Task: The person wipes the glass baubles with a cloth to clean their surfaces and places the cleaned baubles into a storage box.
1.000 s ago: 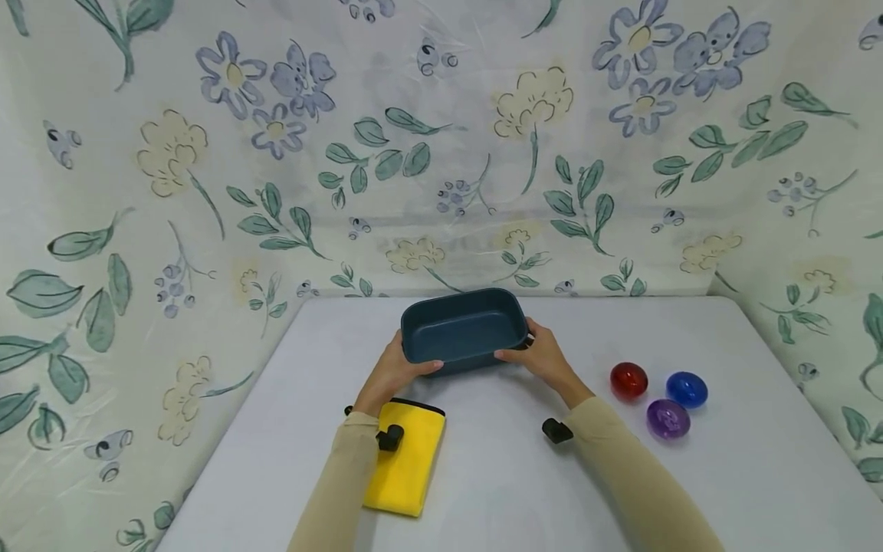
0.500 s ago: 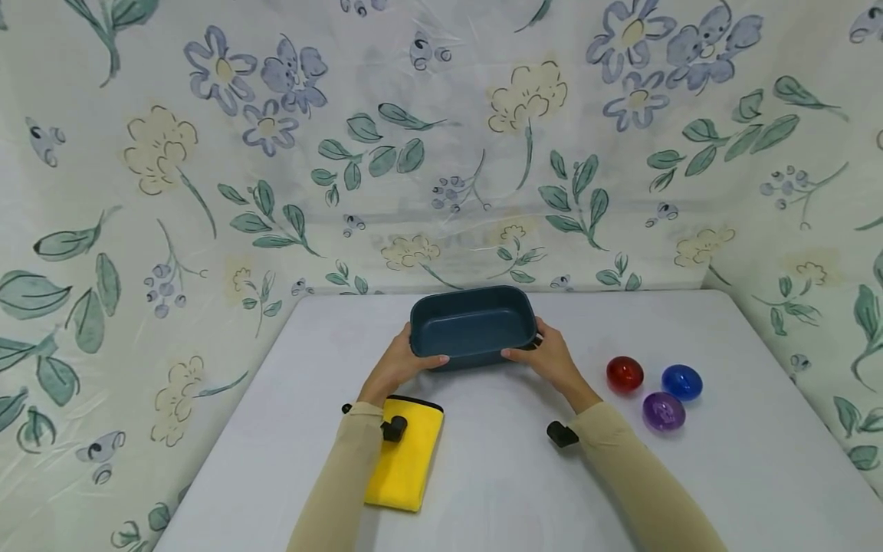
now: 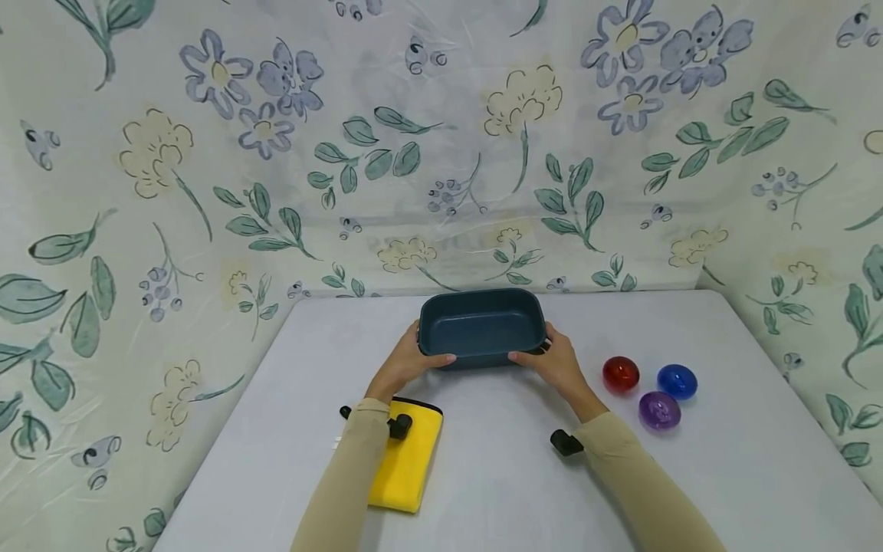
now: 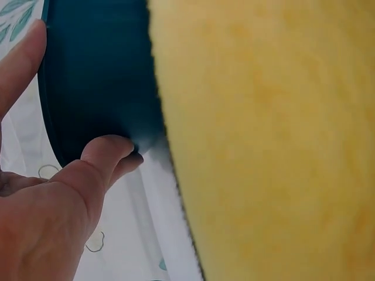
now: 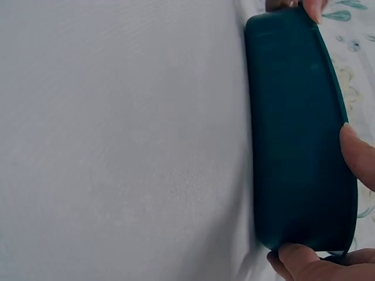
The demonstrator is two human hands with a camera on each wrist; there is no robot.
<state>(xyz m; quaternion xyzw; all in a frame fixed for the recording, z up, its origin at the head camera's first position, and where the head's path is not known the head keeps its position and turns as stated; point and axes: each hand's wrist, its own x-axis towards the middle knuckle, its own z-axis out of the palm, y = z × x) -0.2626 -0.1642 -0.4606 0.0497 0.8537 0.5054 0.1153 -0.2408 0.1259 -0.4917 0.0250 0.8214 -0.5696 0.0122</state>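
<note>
A dark teal rectangular baking dish (image 3: pixel 483 328) is at the back middle of the table, its hollow facing up and toward me. My left hand (image 3: pixel 402 369) grips its left end, thumb along the near wall. At the other end my right hand (image 3: pixel 560 371) holds the dish by the corner, near a small handle, with the thumb on the near side. In the left wrist view, fingertips (image 4: pixel 111 149) curl under the dish's lower edge. The right wrist view has the dish's near wall (image 5: pixel 299 134) close to the white surface; whether its base touches is unclear.
A folded yellow cloth (image 3: pixel 407 475) with a dark edge lies under my left forearm. To the right sit three shiny egg-like pieces: red (image 3: pixel 621 375), blue (image 3: pixel 677 382) and purple (image 3: pixel 659 411). A flower-patterned sheet (image 3: pixel 441 153) hangs behind the white table (image 3: pixel 497 475).
Both hands have shifted the baking dish somewhat to the right, and its tilt in the view has levelled out. The cloth and the coloured pieces lie as before; the head view has turned slightly.
</note>
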